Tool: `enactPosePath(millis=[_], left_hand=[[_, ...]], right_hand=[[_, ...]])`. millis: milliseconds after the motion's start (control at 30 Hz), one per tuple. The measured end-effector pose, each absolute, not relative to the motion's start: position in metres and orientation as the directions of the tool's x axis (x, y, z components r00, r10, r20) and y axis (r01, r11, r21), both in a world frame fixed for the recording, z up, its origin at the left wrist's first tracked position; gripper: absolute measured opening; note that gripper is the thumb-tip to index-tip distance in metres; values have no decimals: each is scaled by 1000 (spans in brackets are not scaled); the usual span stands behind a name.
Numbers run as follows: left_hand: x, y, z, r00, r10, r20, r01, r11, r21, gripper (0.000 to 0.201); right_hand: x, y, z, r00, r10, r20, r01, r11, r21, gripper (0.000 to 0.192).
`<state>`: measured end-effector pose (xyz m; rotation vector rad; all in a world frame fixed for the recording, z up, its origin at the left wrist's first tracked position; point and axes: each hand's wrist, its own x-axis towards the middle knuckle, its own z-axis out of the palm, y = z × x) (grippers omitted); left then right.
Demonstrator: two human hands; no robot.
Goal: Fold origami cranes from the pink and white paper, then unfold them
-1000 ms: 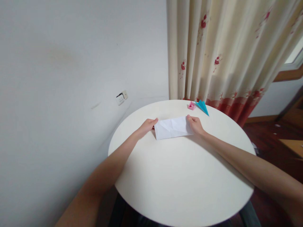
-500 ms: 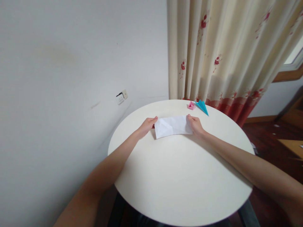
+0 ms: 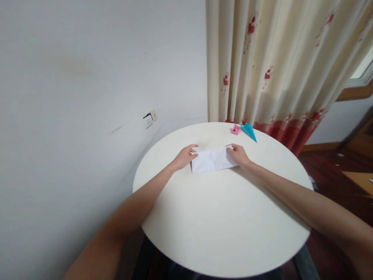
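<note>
A white sheet of paper (image 3: 212, 160), folded into a long strip with creases, lies on the far half of a round white table (image 3: 224, 217). My left hand (image 3: 185, 156) pinches the strip's left end between thumb and fingers. At the right end, my right hand (image 3: 239, 154) grips the paper the same way. Both forearms reach across the table from the near edge.
A small pink folded paper piece (image 3: 235, 130) and a blue paper plane (image 3: 249, 131) sit at the table's far edge. Behind them hangs a cream curtain with red flowers (image 3: 279, 66). A white wall with a socket (image 3: 149, 119) is on the left.
The far edge of the paper has come down toward me, so the strip now looks narrower. Both hands stayed at its ends, fingers curled over the top edge.
</note>
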<state>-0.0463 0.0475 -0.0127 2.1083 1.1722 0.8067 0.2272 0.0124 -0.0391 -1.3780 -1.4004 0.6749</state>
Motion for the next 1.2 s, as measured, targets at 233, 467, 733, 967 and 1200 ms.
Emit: enactPosePath(millis=[233,467,733,967,1200], left_hand=[[-42,25,0,750,634,188,544,-753,369,77],[-31,5,12,844,537,3,510,-802,311,87],[-29,2,13,841,541,15,521,-817,246,64],[-28,2,15,890,453,51,427,-868,254,44],[-28,2,17,878,472,78,426,-846,321,41]], right_hand=[[229,11,-39,109,943,314,531,211,-820,44],[230,13,-40,89,945,316,641,189,-744,40],[233,15,-44,8,925,380,750,245,-614,37],[232,15,-42,2,930,368,786,226,-575,30],[236,17,-44,-26,917,399,800,258,-541,27]])
